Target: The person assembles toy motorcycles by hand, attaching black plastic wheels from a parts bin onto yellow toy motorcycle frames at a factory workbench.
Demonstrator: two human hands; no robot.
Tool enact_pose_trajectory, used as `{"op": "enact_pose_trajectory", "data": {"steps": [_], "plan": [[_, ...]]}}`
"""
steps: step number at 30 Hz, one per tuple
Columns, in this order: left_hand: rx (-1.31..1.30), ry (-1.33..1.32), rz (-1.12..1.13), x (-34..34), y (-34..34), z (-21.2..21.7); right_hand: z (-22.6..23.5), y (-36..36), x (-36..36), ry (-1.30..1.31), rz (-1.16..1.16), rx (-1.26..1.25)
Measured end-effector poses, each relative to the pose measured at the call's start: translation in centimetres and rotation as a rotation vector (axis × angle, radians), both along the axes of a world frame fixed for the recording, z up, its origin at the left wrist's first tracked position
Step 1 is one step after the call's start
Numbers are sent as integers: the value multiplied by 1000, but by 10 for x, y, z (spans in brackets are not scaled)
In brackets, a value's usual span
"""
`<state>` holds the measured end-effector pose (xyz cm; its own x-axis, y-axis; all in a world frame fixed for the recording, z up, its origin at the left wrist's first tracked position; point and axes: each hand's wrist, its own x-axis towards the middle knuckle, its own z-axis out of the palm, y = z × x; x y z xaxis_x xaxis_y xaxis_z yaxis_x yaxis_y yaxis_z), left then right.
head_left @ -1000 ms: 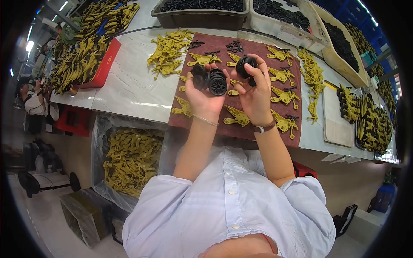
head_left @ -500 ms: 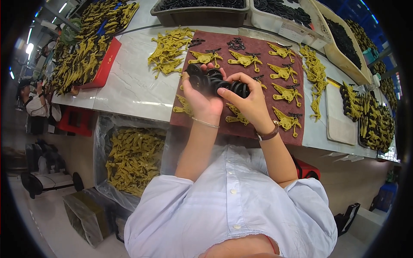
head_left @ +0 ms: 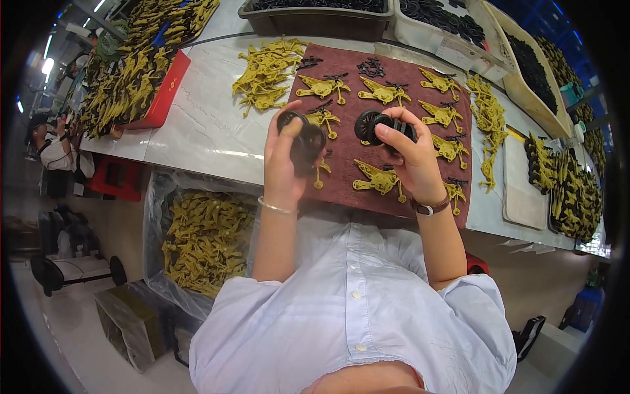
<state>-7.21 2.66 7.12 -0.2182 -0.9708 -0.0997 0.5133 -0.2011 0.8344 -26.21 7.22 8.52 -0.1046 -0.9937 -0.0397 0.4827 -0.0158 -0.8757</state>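
Observation:
Several black toy wheels [head_left: 306,146] lie in my left hand [head_left: 281,174], its thumb folded over them; motion blurs part of that bunch. In my right hand [head_left: 420,157] is a row of black spoked wheels [head_left: 375,126], pinched between thumb and fingers. Both hands are above a dark red cloth [head_left: 341,192]. Rows of yellow toy bike frames with black handlebars lie on it, among them one frame [head_left: 379,180] between my hands and another [head_left: 386,92] beyond them. My hands cover some of the frames in part.
Loose yellow frames [head_left: 266,72] are heaped left of the cloth, more [head_left: 487,125] to its right. Bins of black parts [head_left: 315,21] line the back. A red tray [head_left: 164,92] piled with assembled pieces stands left. Below the table edge sits a plastic-lined box of yellow frames [head_left: 207,236]. Someone [head_left: 56,154] is at far left.
My hands were together over the cloth with wheels between them. They have moved apart, left hand to the left and right hand to the right, each with wheels. The view has shifted slightly.

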Motion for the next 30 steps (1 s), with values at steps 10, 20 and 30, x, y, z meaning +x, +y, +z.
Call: {"op": "enact_pose_trajectory", "data": {"steps": [10, 20, 30], "plan": [[296, 383, -229, 37, -7, -23, 30, -56, 3, 342, 141, -28], [107, -53, 111, 72, -14, -29, -29, -198, 27, 1159, 288, -126], [256, 103, 89, 103, -18, -49, -37, -204, 39, 1327, 222, -172]]}}
